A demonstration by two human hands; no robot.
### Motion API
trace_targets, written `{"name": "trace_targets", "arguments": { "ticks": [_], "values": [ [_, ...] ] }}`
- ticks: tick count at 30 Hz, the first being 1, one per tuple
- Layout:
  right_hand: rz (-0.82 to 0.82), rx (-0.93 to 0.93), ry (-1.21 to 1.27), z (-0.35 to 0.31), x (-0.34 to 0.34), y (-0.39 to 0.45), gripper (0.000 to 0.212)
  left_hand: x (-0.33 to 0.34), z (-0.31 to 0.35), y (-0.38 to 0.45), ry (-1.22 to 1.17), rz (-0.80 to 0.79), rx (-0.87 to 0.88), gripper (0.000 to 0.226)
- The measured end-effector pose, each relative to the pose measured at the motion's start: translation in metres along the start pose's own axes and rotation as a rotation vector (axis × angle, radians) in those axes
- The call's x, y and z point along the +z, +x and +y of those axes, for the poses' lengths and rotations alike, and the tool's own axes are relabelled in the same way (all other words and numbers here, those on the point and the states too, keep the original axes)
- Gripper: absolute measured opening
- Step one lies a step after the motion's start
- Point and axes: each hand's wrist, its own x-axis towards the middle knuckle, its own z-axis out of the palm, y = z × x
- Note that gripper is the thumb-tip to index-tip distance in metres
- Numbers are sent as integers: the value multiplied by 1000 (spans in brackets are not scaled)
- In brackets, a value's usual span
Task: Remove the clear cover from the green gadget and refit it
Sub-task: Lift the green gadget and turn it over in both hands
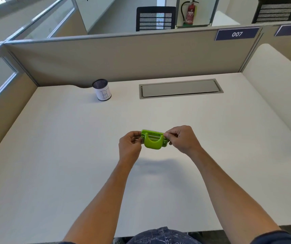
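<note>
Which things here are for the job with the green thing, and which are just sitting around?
For the job:
green gadget, held above the desk
its clear cover, hard to make out on it
left hand and right hand, pinching its two ends

Just sitting around:
mesh pen cup
grey cable hatch
desk
fire extinguisher

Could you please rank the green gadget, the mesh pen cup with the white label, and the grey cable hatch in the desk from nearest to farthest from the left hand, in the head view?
1. The green plastic gadget, gripped by the left hand at its left end.
2. The black mesh pen cup with a white label, farther back and to the left.
3. The grey rectangular cable hatch, farther back and to the right; the gap to the cup is modest.
</note>
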Motion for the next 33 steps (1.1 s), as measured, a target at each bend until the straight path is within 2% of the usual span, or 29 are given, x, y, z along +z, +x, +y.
{"name": "trace_targets", "arguments": {
  "ticks": [5, 9, 14, 19, 26, 33],
  "values": [
    [-131, 15, 44, 1, -2, -2, 13, -3, 14, -1, 111, -28, 126, 35],
    [-69, -102, 105, -13, 0, -1, 9, 4, 31, -7, 226, -107, 229, 27],
    [8, -306, 97, -18, -8, -2, 24, 5, 46, -13, 277, -138, 299, 21],
    [67, -422, 58, -18, -10, -6, 30, 6, 51, -17, 286, -141, 349, 20],
    [120, -469, -45, -19, -8, -9, 25, 11, 50, -23, 281, -122, 388, 22],
    [-9, -389, -44, -20, -13, -3, 38, 7, 49, -21, 260, -104, 393, 22]
  ]
}}
